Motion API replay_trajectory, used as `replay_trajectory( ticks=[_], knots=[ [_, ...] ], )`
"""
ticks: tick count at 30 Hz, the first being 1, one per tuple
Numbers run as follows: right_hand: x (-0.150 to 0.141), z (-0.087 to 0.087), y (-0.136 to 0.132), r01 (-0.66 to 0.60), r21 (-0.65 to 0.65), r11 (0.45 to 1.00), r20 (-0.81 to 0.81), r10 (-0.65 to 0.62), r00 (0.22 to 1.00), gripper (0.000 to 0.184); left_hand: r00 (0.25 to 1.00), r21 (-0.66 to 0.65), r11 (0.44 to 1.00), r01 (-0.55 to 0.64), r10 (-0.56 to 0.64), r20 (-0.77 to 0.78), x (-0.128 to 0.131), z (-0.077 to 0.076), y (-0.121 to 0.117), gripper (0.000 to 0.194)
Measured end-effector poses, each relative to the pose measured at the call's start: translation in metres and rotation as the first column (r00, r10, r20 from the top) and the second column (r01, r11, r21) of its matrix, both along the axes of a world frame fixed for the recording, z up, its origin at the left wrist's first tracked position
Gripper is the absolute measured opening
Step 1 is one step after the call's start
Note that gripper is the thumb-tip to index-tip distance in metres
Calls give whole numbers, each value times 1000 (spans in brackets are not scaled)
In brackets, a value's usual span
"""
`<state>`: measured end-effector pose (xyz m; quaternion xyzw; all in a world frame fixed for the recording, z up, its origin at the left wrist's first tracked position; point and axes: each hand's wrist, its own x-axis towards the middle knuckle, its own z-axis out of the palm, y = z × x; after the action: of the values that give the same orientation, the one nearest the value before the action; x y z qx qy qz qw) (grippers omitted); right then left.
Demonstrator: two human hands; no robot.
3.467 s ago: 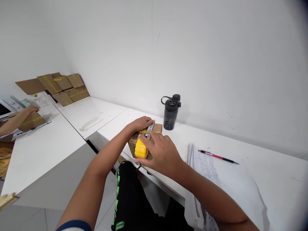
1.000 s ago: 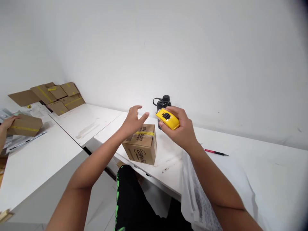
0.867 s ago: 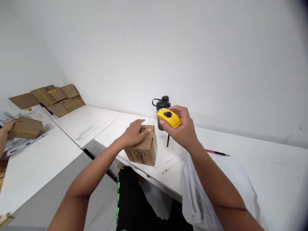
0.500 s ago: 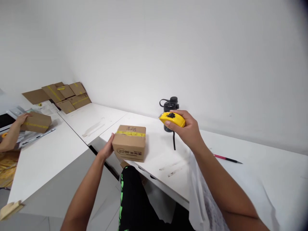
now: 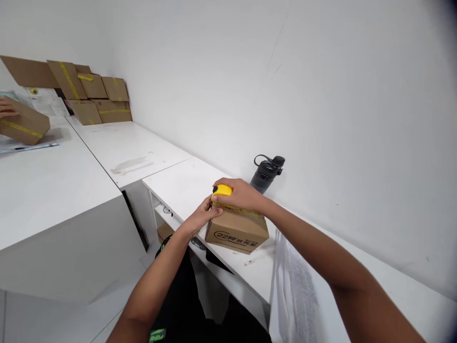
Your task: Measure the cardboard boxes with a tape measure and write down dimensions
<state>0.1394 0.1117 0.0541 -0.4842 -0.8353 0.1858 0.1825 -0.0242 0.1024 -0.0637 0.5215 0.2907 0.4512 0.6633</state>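
Observation:
A small brown cardboard box [image 5: 237,231] with dark printing and yellow tape stands at the front edge of the white desk. My right hand [image 5: 239,192] is wrapped round a yellow tape measure [image 5: 223,190], which is at the box's upper left edge. Close below it, my left hand [image 5: 203,216] grips the box's left corner, thumb on the printed face. Its other fingertips are partly hidden beside the tape measure. I cannot tell whether any blade is drawn out. Behind my right wrist is a black water bottle [image 5: 267,172] with a carrying loop.
Several taped cartons [image 5: 93,86] are stacked at the far left against the wall. A co-worker's hand [image 5: 6,108] holds another carton [image 5: 26,121]. White sheeting [image 5: 294,286] hangs over the desk's front edge at right. An open shelf [image 5: 167,214] lies under the desktop.
My right hand has brought the tape measure down and left to the box. The box has shifted inward and turned, with my left hand at its corner. The view has swung too.

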Motion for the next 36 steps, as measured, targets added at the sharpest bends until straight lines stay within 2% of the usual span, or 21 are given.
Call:
replay_trajectory(
  ticks=[2,4,7,9,14,18,20,24,27,33,36],
  knots=[
    [-3,8,9,-28,-49,998,68,32,997,41,999,11,1000,-26,25,43,5,-6,-2,70],
    [-4,13,15,-88,-99,991,77,95,992,42,992,8,993,-119,118,53,8,-9,-4,68],
    [-2,15,19,-137,-140,981,81,149,986,44,969,48,968,-246,245,32,9,-8,-10,63],
    [-1,14,18,-140,-144,980,107,156,982,44,964,97,959,-265,267,-6,10,-4,-14,57],
    [-2,16,13,-125,-149,981,181,152,972,40,939,224,945,-239,284,-195,11,4,-21,54],
    [5,21,8,-126,-166,978,229,162,960,35,845,273,926,-262,357,-399,11,5,-23,62],
    [15,21,6,-120,-169,978,242,159,957,35,815,250,934,-253,346,-465,10,7,-23,64],
    [47,18,-2,-70,-204,977,232,117,966,37,821,211,951,-227,303,-484,8,14,-21,59],
    [73,16,-15,-16,-218,976,216,64,974,37,812,245,951,-190,293,-506,7,18,-19,56],
    [113,14,-43,126,-209,970,249,-72,966,37,726,285,941,-184,326,-606,7,19,-16,54],
    [125,13,-48,163,-228,960,231,-109,967,37,732,312,936,-160,325,-599,7,21,-14,56]
  ],
)
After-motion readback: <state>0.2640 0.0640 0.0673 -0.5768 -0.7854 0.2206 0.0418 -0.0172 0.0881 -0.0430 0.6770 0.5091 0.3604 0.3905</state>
